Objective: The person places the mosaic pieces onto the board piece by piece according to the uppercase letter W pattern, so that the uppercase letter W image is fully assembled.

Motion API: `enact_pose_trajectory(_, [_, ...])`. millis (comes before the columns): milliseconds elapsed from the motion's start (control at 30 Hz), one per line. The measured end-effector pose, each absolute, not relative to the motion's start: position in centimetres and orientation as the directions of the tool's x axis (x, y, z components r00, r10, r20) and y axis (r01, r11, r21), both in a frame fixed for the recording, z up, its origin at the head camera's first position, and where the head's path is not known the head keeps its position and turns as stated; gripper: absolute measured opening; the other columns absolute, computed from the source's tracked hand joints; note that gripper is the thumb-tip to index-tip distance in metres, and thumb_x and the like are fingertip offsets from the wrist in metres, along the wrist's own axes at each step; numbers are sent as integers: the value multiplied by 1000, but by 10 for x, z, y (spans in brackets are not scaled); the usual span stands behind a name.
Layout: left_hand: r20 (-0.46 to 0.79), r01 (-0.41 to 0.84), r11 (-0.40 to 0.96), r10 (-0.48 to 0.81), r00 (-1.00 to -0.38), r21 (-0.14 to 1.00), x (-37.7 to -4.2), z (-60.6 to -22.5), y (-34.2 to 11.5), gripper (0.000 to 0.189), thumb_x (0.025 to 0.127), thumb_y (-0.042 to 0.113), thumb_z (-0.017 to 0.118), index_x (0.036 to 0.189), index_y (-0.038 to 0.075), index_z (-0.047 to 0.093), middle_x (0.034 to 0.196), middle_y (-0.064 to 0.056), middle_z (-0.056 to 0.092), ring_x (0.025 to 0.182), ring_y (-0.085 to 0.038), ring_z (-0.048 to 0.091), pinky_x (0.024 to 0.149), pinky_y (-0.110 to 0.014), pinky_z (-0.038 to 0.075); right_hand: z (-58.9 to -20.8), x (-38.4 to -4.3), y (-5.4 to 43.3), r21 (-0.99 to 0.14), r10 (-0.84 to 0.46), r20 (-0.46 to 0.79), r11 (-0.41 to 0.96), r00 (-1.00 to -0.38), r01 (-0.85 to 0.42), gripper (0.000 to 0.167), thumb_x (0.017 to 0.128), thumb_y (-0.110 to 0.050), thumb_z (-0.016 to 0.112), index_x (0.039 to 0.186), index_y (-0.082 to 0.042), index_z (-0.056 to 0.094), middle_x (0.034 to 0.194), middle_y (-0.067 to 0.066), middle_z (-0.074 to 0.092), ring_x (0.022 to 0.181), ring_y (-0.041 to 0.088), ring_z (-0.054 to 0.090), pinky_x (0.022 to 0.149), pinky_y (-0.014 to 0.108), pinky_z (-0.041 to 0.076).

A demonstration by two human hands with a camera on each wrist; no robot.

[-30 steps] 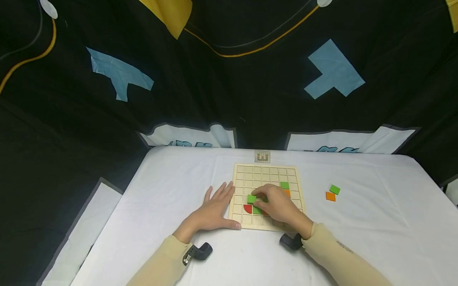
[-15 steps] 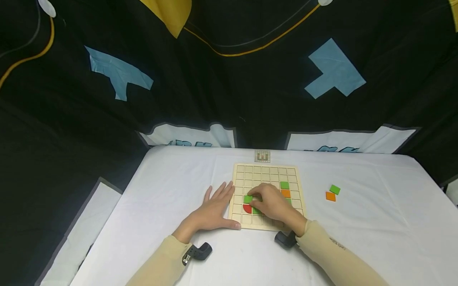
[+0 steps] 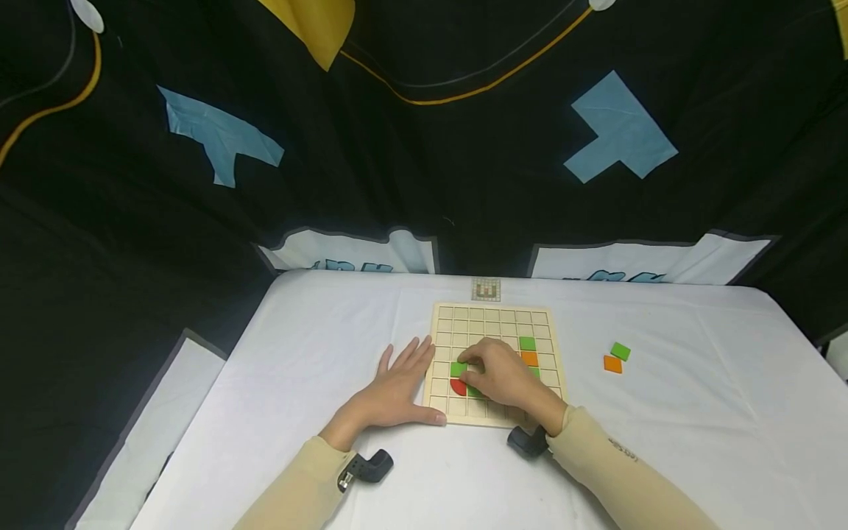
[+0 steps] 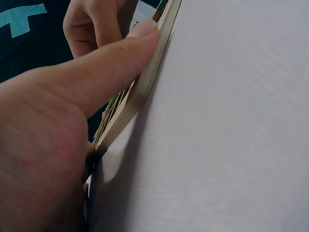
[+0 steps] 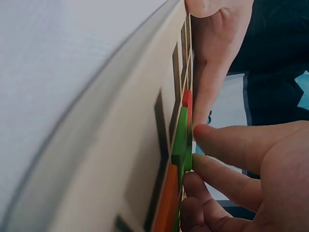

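A wooden grid board (image 3: 486, 314) lies on the white table, with several coloured tiles in its squares. My left hand (image 3: 391, 394) rests with fingers spread along the board's left side; its thumb (image 4: 120, 55) presses the near left corner in the left wrist view. Over the board, my right hand (image 3: 503, 375) pinches a green square tile (image 3: 458, 369) at its right side, between thumb and fingertips. Just below that tile sits a red quarter-round tile (image 3: 458, 386). Farther right on the board are a green tile (image 3: 527, 344) and an orange tile (image 3: 529, 358); the hand hides others.
Loose on the cloth right of the board lie a green tile (image 3: 620, 351) and an orange tile (image 3: 612, 364). A small printed pattern card (image 3: 486, 289) lies behind the board. A dark curtain (image 3: 424, 169) hangs beyond the table's far edge.
My right hand has shifted slightly left, and the green tile with it, into the square above the red piece. Over the last half second it has hardly moved. The left hand stays put.
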State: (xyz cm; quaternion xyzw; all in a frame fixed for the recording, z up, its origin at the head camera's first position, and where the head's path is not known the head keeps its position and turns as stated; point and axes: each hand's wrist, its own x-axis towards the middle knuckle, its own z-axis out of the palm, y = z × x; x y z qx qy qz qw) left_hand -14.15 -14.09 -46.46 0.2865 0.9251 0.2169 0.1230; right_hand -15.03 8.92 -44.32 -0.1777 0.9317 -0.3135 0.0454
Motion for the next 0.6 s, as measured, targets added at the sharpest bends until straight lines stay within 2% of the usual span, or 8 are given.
enact_pose_trajectory(600, [-101,483,740,588,-802,469,-142,-465,-141,121,78,71,70,161,3,15,169,-9,7,155,-30,0,118,-62,-6,-448,-153,94,-614,-350,58,725,-935,-310,17,86,-14,80,102,-11,79,95,-4,69,85,12,56,81,34,50])
